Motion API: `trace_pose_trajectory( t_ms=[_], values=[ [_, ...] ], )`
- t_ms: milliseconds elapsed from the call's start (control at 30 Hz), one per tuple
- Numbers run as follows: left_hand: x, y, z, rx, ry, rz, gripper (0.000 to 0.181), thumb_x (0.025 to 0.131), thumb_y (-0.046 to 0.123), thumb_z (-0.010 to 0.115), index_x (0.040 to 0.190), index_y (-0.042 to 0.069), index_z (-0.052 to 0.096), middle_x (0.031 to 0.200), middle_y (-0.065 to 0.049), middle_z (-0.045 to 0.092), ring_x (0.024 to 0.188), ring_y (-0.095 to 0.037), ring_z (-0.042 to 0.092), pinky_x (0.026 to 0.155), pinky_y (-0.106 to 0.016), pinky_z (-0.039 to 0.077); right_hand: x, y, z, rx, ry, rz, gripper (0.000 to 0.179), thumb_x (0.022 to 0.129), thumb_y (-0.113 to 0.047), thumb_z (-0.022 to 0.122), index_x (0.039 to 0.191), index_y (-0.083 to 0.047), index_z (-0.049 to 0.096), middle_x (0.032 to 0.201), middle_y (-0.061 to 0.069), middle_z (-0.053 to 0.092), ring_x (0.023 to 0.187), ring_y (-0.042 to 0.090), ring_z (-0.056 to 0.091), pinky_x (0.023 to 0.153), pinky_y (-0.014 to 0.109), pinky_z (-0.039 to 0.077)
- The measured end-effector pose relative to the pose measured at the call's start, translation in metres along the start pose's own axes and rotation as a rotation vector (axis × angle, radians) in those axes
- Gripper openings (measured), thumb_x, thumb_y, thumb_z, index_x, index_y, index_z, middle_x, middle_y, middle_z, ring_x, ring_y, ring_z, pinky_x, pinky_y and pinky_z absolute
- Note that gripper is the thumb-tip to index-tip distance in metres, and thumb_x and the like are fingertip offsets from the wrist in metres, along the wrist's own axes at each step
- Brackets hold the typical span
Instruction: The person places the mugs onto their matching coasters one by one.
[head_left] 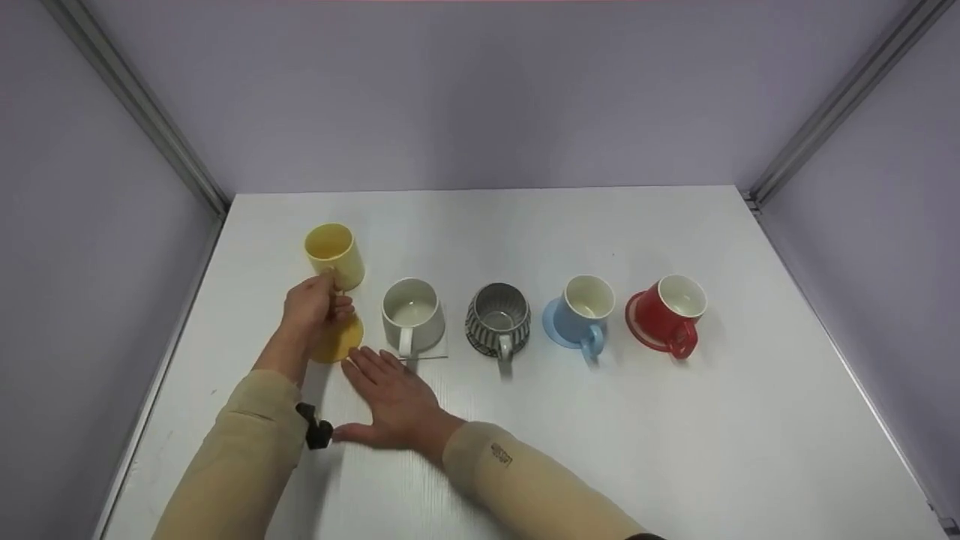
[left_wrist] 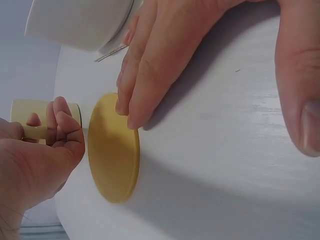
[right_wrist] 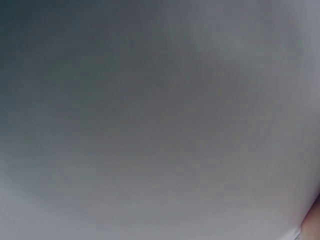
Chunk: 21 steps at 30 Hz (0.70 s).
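At the left of the head view, my left hand [head_left: 309,306] holds a yellow mug [head_left: 348,264] by its handle. The mug is behind a round yellow coaster [head_left: 341,341], not over its middle. Fingers of my right hand [head_left: 401,401] are stretched out, their tips at the coaster's near right edge; its thumb points left. The left wrist view has the coaster [left_wrist: 112,160] flat on the white table, with left fingers [left_wrist: 65,127] curled at the mug handle [left_wrist: 36,132]. The right wrist view is nearly all a grey blur.
Rightward in a row stand a white mug [head_left: 427,326] on a square coaster, a grey striped mug [head_left: 487,324], a light blue mug [head_left: 574,321] on a blue coaster [head_left: 553,324] and a red mug [head_left: 660,315] on a red coaster [head_left: 637,330]. Pale walls enclose the table [head_left: 600,442].
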<state>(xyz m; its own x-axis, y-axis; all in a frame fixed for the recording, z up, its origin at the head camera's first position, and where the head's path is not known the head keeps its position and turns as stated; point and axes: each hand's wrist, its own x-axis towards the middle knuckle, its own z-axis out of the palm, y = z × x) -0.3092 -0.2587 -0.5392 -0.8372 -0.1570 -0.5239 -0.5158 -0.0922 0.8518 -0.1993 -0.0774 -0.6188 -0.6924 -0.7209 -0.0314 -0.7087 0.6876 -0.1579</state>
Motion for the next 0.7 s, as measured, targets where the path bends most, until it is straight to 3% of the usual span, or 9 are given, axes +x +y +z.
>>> trace_pose_trajectory(
  t_ms=[233, 500, 700],
  values=[
    [-0.002, 0.004, -0.004, 0.062, 0.015, -0.032, 0.045, 0.114, 0.045, 0.039, 0.130, 0.005, 0.054, 0.107, -0.009, 0.062, 0.090, -0.017, 0.068, 0.093, -0.030, 0.059, -0.001, 0.002, -0.004, 0.013, -0.002, -0.003, 0.105, 0.097, -0.088, 0.025, 0.172, -0.017, 0.011, 0.179, 0.002, 0.006, 0.163, 0.017, 0.002, 0.130, 0.031, 0.000],
    [-0.009, 0.009, -0.009, 0.079, 0.000, 0.032, 0.044, 0.114, 0.043, 0.040, 0.125, 0.003, 0.055, 0.106, -0.009, 0.064, 0.088, -0.015, 0.070, 0.092, -0.031, 0.060, 0.000, 0.003, -0.004, 0.003, 0.001, 0.000, 0.106, 0.095, -0.089, 0.022, 0.172, -0.016, 0.012, 0.179, 0.002, 0.007, 0.163, 0.017, 0.003, 0.130, 0.032, 0.001],
    [-0.015, 0.011, -0.011, 0.120, 0.009, 0.043, 0.047, 0.115, 0.046, 0.038, 0.128, 0.003, 0.054, 0.113, -0.011, 0.062, 0.095, -0.017, 0.069, 0.101, -0.036, 0.056, 0.000, 0.003, 0.000, -0.001, 0.021, -0.008, 0.106, 0.096, -0.089, 0.022, 0.172, -0.015, 0.013, 0.179, 0.002, 0.010, 0.163, 0.017, 0.004, 0.131, 0.032, 0.003]
  ],
)
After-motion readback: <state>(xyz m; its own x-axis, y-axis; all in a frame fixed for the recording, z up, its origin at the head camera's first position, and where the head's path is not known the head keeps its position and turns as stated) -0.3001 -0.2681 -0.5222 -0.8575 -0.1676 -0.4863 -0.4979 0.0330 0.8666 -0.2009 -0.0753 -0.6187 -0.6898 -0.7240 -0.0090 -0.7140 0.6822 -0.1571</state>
